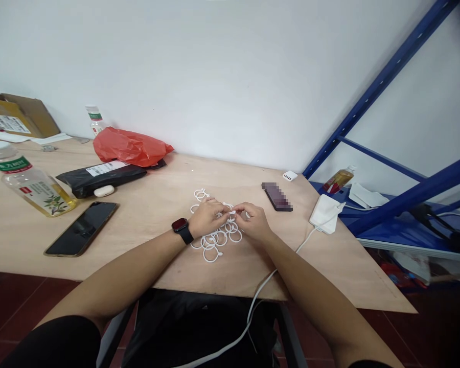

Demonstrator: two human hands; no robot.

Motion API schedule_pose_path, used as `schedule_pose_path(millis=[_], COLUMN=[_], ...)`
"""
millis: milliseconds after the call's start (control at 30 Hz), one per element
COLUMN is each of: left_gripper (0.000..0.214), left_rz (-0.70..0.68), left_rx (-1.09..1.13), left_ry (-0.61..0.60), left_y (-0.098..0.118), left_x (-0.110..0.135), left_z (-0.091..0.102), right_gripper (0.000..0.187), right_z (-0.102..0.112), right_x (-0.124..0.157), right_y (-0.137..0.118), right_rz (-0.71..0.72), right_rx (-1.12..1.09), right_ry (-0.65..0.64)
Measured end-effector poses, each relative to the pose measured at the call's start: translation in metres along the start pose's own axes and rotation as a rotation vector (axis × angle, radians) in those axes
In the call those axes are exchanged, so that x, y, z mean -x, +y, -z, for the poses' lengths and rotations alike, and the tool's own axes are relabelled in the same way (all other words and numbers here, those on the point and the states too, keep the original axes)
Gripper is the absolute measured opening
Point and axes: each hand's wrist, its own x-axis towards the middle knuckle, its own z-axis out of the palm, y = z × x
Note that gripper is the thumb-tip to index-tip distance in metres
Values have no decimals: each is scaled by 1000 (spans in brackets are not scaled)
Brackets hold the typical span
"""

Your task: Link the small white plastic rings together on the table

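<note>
Both my hands meet over a cluster of thin white rings [210, 254] on the wooden table. My left hand [207, 217], with a black watch on its wrist, pinches a white ring [227, 205] between thumb and forefinger. From the right, my right hand [254, 221] pinches the same ring at a small white knob [232, 212]. The fingertips partly cover this ring. Several more rings lie overlapping below and behind the hands, some with little knobs.
Left of me lie a phone [82, 230], a tilted drink bottle [34, 189], a white earphone case [104, 191], a black parcel [99, 179] and a red bag [132, 146]. To the right are a dark device [277, 197], a power strip [325, 213] with its cable, and blue shelving [398, 189].
</note>
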Motion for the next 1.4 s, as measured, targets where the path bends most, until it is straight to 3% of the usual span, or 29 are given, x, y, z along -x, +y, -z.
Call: schedule_pose_path(millis=[333, 567, 667, 733, 833, 933, 1033, 1133, 1267, 1400], left_gripper=[23, 21, 20, 20, 19, 21, 25, 28, 27, 29], left_rz=[-109, -14, 64, 159, 312, 416, 474, 470, 371, 168], left_rx=[38, 164, 58, -109, -323, -425, -421, -389, -309, -184], left_ry=[-37, 60, 144, 200, 239, 183, 96, 92, 130, 95], left_y=[5, 4, -9, -23, -43, -55, -57, -54, -47, -30], left_x=[-1, -3, -5, -6, -6, -5, -3, -3, -4, -4], left_z=[-1, 0, 8, 15, 24, 25, 20, 15, 14, 13], right_gripper=[16, 31, 37, 32, 33, 36, 30, 17, 13, 13], right_z=[-2, 4, 10, 15, 24, 33, 39, 42, 38, 23], right_x=[0, -3, -6, -9, -13, -15, -14, -14, -14, -12], right_y=[0, 2, 12, 25, 50, 70, 73, 63, 52, 47], right_rz=[103, 167, 110, 23, -123, -223, -284, -303, -372, -408], right_rx=[-64, -34, 48, 139, 286, 410, 498, 599, 590, 242], right_ry=[58, 84, 84, 102, -14, -165, -314, -364, -259, -35])
